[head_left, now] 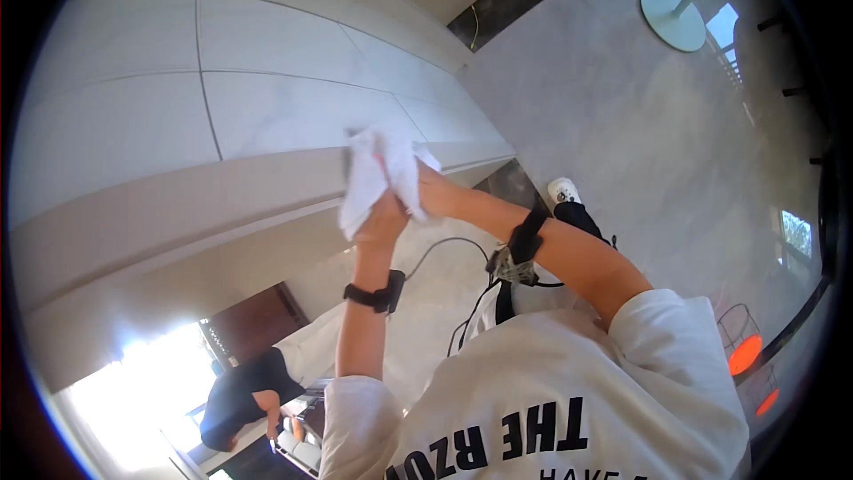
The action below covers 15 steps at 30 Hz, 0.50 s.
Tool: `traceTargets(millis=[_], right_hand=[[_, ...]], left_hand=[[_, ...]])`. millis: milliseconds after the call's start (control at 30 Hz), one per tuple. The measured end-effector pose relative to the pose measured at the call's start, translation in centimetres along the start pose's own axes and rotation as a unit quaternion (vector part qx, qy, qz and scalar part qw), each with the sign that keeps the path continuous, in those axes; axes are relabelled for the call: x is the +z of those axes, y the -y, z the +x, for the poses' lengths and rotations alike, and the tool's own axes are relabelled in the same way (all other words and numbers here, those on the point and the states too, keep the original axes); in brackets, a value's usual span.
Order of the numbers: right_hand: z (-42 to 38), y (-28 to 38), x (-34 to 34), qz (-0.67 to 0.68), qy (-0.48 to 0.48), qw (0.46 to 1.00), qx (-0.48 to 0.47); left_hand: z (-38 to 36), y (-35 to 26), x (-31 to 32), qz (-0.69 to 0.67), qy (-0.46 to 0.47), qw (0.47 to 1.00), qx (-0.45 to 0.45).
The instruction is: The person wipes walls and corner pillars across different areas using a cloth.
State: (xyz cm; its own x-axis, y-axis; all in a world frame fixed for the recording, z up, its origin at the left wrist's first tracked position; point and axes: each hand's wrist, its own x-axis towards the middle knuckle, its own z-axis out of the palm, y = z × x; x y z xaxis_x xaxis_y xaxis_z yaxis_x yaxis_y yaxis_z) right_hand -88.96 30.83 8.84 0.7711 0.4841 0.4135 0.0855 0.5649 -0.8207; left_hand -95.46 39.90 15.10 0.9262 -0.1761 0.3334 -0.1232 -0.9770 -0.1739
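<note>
White cloth [362, 180], blurred, lies against the pale ledge [222, 182], over its border. My left hand [384, 216] grips it, folds hanging at both sides; my right hand [428, 188] touches its edge just beside the left, fingers hidden, so I cannot tell how closed they are. Dark straps circle both forearms, near the ledge. Well apart from the ledge are a round stand base [673, 20] and another person [253, 396].

- Left forearm [362, 342] reaches nearly straight ahead.
- Right forearm [569, 253] slants inward from the right.
- Left hand [384, 216] and right hand [430, 190] meet close together out front, both gripping, their fingers mostly hidden.
</note>
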Motion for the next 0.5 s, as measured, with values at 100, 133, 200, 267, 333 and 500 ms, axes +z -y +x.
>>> traceTargets(millis=[100, 133, 200, 267, 333, 500], right_hand=[[-3.6, -7.1, -2.3, -0.089, 0.002, 0.994, 0.069], [-4.5, -7.0, -3.6, -0.067, 0.035, 0.987, 0.144], [-5.1, -6.1, -5.6, -0.025, 0.102, 0.954, 0.282], [-5.0, -4.7, -5.3, -0.027, 0.034, 0.963, 0.267], [-5.4, -3.3, -4.9, -0.051, -0.004, 0.967, 0.249], [-1.8, 4.1, -1.3, -0.098, 0.072, 0.992, 0.019]], left_hand=[[-3.4, 0.4, 7.6, -0.083, 0.035, 0.996, 0.027], [-5.3, 0.6, 10.0, -0.066, 0.047, 0.996, 0.028], [-4.6, -2.4, 10.2, -0.103, 0.065, 0.992, -0.02], [-4.4, -2.9, 9.9, -0.105, 0.121, 0.985, -0.058], [-4.6, -3.2, 8.8, -0.075, 0.218, 0.968, -0.094], [-2.4, 0.3, -1.4, 0.013, 0.047, 0.999, -0.001]])
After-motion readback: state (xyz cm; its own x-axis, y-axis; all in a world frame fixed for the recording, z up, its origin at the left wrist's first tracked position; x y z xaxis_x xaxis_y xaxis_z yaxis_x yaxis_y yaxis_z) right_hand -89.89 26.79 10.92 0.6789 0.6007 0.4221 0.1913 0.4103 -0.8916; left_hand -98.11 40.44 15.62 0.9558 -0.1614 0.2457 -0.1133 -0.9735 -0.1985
